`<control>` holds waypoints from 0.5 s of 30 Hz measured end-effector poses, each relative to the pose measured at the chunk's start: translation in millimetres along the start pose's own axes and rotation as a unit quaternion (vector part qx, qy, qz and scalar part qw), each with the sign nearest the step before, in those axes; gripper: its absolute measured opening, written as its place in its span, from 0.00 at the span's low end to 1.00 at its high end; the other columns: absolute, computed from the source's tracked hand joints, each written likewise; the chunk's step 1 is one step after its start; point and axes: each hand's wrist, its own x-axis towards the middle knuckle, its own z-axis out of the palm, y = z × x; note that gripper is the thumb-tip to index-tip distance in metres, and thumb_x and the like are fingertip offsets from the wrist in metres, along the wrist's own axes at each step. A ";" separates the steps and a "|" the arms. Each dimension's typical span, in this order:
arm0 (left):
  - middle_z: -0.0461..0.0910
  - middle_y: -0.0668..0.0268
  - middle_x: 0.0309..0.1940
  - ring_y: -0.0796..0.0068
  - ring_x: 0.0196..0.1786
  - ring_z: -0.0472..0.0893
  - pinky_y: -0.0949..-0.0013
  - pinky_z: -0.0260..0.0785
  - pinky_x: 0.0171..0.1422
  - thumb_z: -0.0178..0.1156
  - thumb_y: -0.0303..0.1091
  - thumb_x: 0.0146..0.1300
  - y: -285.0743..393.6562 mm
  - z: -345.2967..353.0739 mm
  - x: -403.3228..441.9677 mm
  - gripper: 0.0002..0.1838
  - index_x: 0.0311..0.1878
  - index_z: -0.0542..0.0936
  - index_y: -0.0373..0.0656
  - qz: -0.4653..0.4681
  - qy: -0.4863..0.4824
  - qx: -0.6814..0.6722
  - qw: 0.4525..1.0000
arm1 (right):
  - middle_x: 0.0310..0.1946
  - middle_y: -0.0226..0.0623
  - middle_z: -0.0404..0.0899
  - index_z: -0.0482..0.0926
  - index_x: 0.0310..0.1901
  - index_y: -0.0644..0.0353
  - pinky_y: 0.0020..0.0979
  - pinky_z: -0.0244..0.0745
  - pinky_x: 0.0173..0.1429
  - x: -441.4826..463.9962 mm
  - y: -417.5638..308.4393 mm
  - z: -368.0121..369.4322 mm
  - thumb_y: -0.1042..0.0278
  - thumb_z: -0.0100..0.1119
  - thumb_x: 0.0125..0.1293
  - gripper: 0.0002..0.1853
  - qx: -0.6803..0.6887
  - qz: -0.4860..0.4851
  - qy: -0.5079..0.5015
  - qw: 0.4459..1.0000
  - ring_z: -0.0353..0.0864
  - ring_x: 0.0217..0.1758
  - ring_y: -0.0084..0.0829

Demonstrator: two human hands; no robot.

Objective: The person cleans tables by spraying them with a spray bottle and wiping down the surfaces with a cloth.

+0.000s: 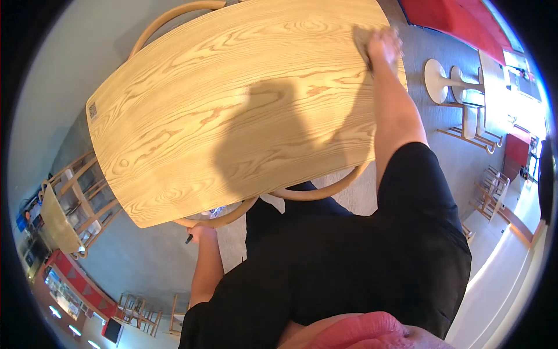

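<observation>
Out at the far right end of the wooden table (192, 122), my right hand (385, 47) presses a grey-brown cloth (362, 42) against the tabletop near its edge. The right arm is stretched out straight. Below the table's near left edge, my left hand (203, 232) is closed around something with a small black end (189, 239) sticking out. The rest of that object is hidden, so its kind is unclear. Close by, a wooden chair's curved back (232, 218) runs along the table edge.
Another curved chair back (325, 191) stands at the near side, and one (168, 20) at the far side. A small code sticker (93, 110) marks the left corner. More tables and chairs (75, 203) stand left, with white stools (436, 81) and red seating (459, 23) right.
</observation>
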 end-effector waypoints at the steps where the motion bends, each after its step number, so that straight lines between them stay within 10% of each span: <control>1: 0.80 0.55 0.63 0.48 0.60 0.84 0.41 0.81 0.60 0.54 0.51 0.77 -1.8 0.8 0.9 0.24 0.63 0.78 0.41 -0.007 -0.011 0.014 1.000 | 0.82 0.42 0.59 0.66 0.77 0.58 0.48 0.44 0.87 6.9 -46.7 10.3 0.37 0.43 0.76 0.38 0.027 -0.038 0.011 0.999 0.54 0.85 0.41; 3: 0.80 0.55 0.63 0.48 0.60 0.84 0.41 0.81 0.60 0.54 0.52 0.77 3.3 1.6 -13.1 0.25 0.63 0.78 0.41 -0.023 -0.013 0.021 0.999 | 0.75 0.58 0.67 0.70 0.72 0.67 0.44 0.51 0.86 -13.9 -154.6 5.5 0.55 0.42 0.76 0.30 0.073 -0.136 0.029 0.988 0.64 0.80 0.51; 4: 0.80 0.55 0.64 0.49 0.60 0.84 0.41 0.81 0.60 0.53 0.52 0.77 8.0 1.2 -20.3 0.26 0.63 0.79 0.40 -0.037 -0.018 0.029 0.999 | 0.78 0.60 0.61 0.66 0.73 0.73 0.47 0.47 0.87 -33.5 -214.8 -66.1 0.56 0.41 0.77 0.32 -0.095 -0.297 -0.167 0.935 0.58 0.83 0.50; 5: 0.80 0.55 0.64 0.49 0.60 0.84 0.41 0.82 0.60 0.53 0.52 0.77 10.6 5.0 -26.3 0.26 0.63 0.79 0.40 -0.036 -0.020 0.031 0.999 | 0.78 0.57 0.62 0.68 0.73 0.71 0.49 0.46 0.87 -68.9 -252.1 -35.1 0.58 0.41 0.77 0.31 0.156 -0.233 -0.126 0.952 0.57 0.84 0.50; 8: 0.80 0.55 0.64 0.49 0.60 0.84 0.42 0.82 0.60 0.53 0.52 0.77 10.8 10.4 -26.9 0.26 0.63 0.79 0.40 -0.031 -0.016 0.025 0.999 | 0.75 0.52 0.67 0.68 0.74 0.66 0.53 0.51 0.85 -209.8 -345.1 -44.1 0.45 0.69 0.56 0.47 0.328 -0.439 -0.085 0.832 0.61 0.81 0.50; 10: 0.80 0.55 0.64 0.49 0.60 0.84 0.42 0.82 0.60 0.53 0.52 0.77 8.1 9.9 -28.1 0.26 0.63 0.79 0.40 -0.027 -0.013 0.021 0.999 | 0.82 0.47 0.56 0.62 0.79 0.63 0.58 0.45 0.86 -310.0 -378.3 -63.8 0.41 0.58 0.69 0.44 0.140 -0.555 -0.172 0.802 0.50 0.87 0.47; 15: 0.80 0.56 0.64 0.49 0.60 0.84 0.42 0.82 0.60 0.53 0.52 0.77 9.7 6.6 -28.4 0.26 0.63 0.79 0.39 -0.020 -0.010 0.012 1.000 | 0.83 0.44 0.55 0.58 0.81 0.61 0.61 0.46 0.85 -348.9 -395.6 -42.4 0.48 0.56 0.72 0.42 0.286 -0.673 -0.185 0.657 0.49 0.87 0.45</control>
